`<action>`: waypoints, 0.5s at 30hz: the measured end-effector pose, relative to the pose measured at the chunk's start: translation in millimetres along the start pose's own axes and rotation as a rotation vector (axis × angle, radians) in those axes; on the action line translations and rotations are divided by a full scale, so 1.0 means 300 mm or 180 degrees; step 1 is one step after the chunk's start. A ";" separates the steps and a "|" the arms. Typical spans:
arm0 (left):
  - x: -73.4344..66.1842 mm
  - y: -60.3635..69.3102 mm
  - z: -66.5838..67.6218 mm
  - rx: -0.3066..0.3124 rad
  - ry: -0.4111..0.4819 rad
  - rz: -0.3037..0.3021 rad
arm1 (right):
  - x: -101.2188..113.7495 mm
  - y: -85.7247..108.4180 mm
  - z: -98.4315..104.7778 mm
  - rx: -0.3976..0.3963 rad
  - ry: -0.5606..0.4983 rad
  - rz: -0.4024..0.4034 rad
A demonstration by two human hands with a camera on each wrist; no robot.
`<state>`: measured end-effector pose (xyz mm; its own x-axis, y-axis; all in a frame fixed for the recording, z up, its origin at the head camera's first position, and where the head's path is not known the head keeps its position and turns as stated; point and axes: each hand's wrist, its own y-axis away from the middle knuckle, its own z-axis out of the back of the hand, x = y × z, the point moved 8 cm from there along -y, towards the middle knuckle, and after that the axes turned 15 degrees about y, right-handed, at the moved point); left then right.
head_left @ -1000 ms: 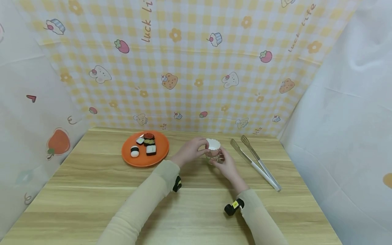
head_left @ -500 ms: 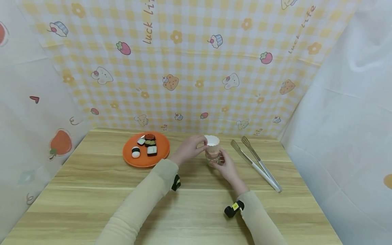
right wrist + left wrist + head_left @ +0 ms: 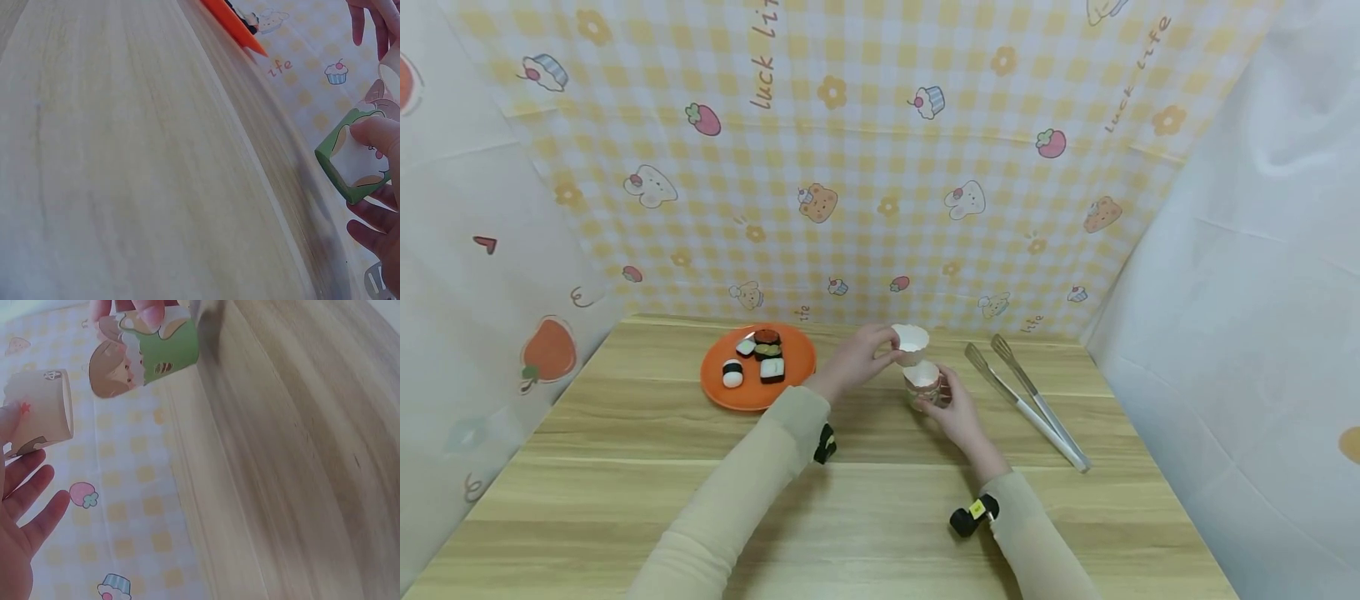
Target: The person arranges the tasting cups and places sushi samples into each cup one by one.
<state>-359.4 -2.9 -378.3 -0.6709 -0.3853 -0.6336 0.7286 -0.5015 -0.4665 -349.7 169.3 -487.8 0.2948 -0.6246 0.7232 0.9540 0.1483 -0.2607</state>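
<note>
My left hand (image 3: 859, 360) pinches a paper cupcake cup (image 3: 912, 340) with a white inside and scalloped rim, held up above the table. In the left wrist view this cup (image 3: 40, 412) is pale, with a small red star mark; thumb and fingers hold its side. Just below and right, my right hand (image 3: 957, 408) grips more cupcake cups (image 3: 921, 379), apparently nested. The outer cup (image 3: 353, 153) is green with a cartoon animal, its side held by thumb and fingers in the right wrist view. The two hands' cups are apart in the left wrist view.
An orange plate (image 3: 748, 398) with several sushi pieces (image 3: 771, 369) stands left of my hands. Metal tongs (image 3: 1033, 408) lie to the right, their heads pointing away. A checked cloth (image 3: 880, 167) hangs behind the wooden table (image 3: 880, 517).
My left hand has pulled a cup up out of the cups in my right hand, then moved slightly left with it. My right hand has stayed nearly still.
</note>
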 end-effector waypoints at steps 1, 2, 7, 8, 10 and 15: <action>0.002 0.001 0.005 -0.0019 -0.0007 0.0014 | -0.002 0.000 0.001 -0.0010 0.0006 -0.0001; 0.004 0.002 0.010 -0.0024 -0.0012 0.0043 | -0.004 0.001 0.001 -0.0015 -0.0002 -0.0002; 0.025 0.009 0.035 -0.0058 -0.0069 0.0161 | -0.010 0.005 0.004 -0.0033 0.0055 0.0013; 0.031 0.011 0.040 -0.0062 -0.0081 0.0185 | -0.011 0.006 0.005 -0.0031 0.0050 0.0016; 0.042 0.016 0.049 -0.0112 -0.0124 0.0194 | -0.012 0.007 0.007 -0.0035 0.0070 0.0007; 0.065 0.026 0.070 -0.0221 -0.0213 0.0289 | -0.015 0.011 0.010 -0.0016 0.0056 -0.0019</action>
<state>-369.6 -30.8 -381.3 -0.6078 -0.4787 -0.6336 0.7930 -0.4082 -0.4523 -347.5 174.8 -490.1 0.2881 -0.6387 0.7135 0.9554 0.1409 -0.2597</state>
